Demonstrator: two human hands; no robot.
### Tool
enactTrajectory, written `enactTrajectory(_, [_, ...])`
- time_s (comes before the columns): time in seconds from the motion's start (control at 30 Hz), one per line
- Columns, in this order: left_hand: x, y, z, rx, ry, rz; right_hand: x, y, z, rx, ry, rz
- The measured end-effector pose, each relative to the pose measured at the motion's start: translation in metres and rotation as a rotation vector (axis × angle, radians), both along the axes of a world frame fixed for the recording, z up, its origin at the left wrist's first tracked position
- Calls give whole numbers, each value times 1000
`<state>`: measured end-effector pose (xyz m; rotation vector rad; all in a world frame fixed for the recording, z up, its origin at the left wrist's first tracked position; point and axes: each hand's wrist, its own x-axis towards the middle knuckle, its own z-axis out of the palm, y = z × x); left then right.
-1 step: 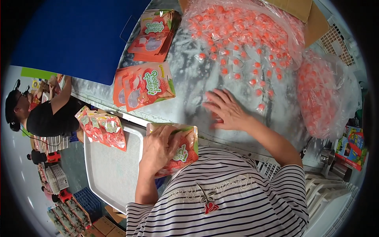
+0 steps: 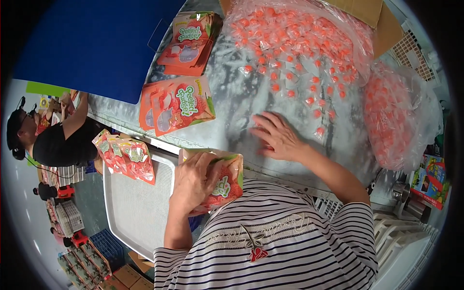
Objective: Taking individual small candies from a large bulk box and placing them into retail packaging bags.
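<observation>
Against the table's near edge, my left hand [image 2: 192, 179] is closed on the upper part of a red candy pouch [image 2: 227, 181], its fingers bent over the front and covering part of it. My right hand [image 2: 280, 137] is over the tabletop with its fingers spread, their tips smeared by motion; I cannot make out anything in its grasp. Beyond it, small wrapped red candies [image 2: 316, 113] lie scattered, leading back to a large heap [image 2: 295, 36] that spills from a clear plastic bag. A few flat pouches [image 2: 186, 106] rest on the table farther left.
A banded stack of pouches [image 2: 191, 43] lies behind the flat ones. Filled pouches [image 2: 126, 157] sit on a white tray [image 2: 140, 212] at left. At right stands a clear bag of candies [image 2: 391, 116]. A blue panel [image 2: 92, 48] covers the far left; a co-worker [image 2: 63, 142] is beyond.
My right hand has shifted very slightly to the right. My left hand keeps its hold on the pouch.
</observation>
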<state>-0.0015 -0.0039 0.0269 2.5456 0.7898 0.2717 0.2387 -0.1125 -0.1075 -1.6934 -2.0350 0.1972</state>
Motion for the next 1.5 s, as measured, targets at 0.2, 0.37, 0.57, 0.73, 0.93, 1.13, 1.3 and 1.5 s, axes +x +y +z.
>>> enactTrajectory(0.2, [25, -2, 39, 185, -101, -193, 6, -19, -29, 135, -39, -188])
enactTrajectory(0.37, [49, 3, 21, 194, -116, -330, 28, -4, 40, -142, 1221, -534])
enactTrajectory(0.57, [76, -7, 11, 127, -77, -512, 4, 9, 124, -293, 1205, -171])
enactTrajectory(0.73, [77, -19, 2, 45, -194, -597, 13, 22, 131, -430, 600, -101])
enactTrajectory(0.93, [81, -22, -2, 7, -317, -588, 19, 37, 132, -997, 917, -307])
enactTrajectory(1.13, [89, -14, 3, 80, -420, -587, 27, 44, 145, -1012, 944, -191])
enactTrajectory(1.3, [99, -14, -4, 144, -500, -635, 21, 63, 158, -1080, 566, -307])
enactTrajectory(1.5, [103, -2, 2, 208, -392, -579, 27, 81, 174, -1017, 386, -349])
